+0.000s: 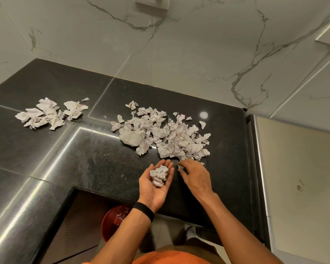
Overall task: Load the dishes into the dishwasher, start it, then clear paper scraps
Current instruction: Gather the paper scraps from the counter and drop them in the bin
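Note:
A big heap of torn, crumpled paper scraps point(164, 132) lies on the black counter point(95, 159) ahead of me. A smaller heap of scraps point(50, 113) lies at the left. My left hand point(156, 185) is palm up with straight fingers, and a wad of crumpled scraps point(159, 175) rests in it. My right hand point(194, 174) lies palm down at the near edge of the big heap, its fingertips pinching a small scrap point(180, 167) against the counter.
A red bin point(112, 221) with some scraps inside stands on the floor below the counter's edge, under my left forearm. A marble wall rises behind the counter. A pale cabinet or appliance side point(297, 178) borders the counter on the right.

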